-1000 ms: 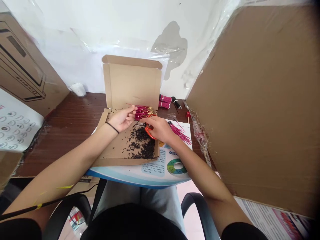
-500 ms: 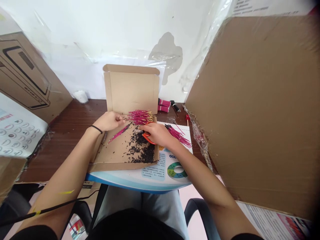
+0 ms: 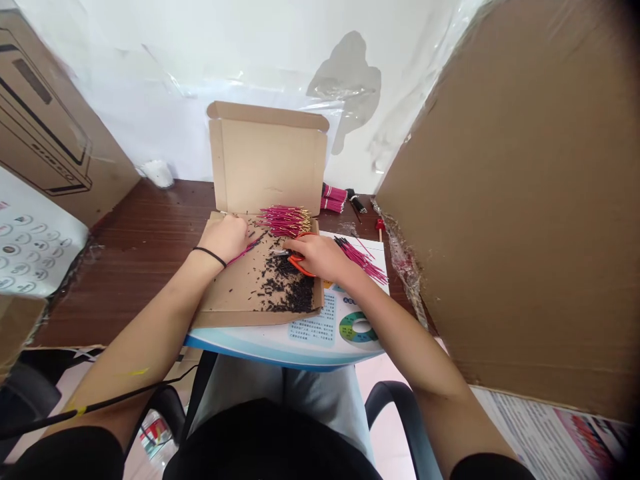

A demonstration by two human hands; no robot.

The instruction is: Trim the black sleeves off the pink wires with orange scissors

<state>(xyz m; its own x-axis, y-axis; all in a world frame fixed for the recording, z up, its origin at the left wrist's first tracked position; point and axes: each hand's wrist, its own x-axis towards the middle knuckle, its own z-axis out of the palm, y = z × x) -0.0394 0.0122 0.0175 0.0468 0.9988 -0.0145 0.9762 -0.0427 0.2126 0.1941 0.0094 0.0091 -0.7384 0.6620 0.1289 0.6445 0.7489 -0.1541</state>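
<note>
My left hand (image 3: 227, 237) is closed over the left side of an open cardboard box (image 3: 217, 303), its fingertips turned away and hidden. Beside and partly beneath it lie a few thin magenta wires with black ends (image 3: 245, 252). My right hand (image 3: 320, 257) grips orange-handled scissors (image 3: 301, 270), blades pointing left. Below the scissors, small black cut pieces (image 3: 295, 293) are heaped in the box's right side and scattered leftward. A pile of magenta wires with gold-coloured tips (image 3: 285, 220) lies at the back of the box, just beyond the blades.
Right of the box, more black-ended magenta wires (image 3: 363, 260) rest on a printed sheet (image 3: 325, 327). Behind them are tied magenta bundles (image 3: 333, 198) and a black bundle (image 3: 357, 201). A large cardboard panel (image 3: 515, 200) walls off the right; a white roll (image 3: 159, 173) stands back left.
My left hand has turned over, its fingers curling out of sight, and now covers part of the loose wires. My right hand keeps the scissors in about the same place. The view has tilted slightly.
</note>
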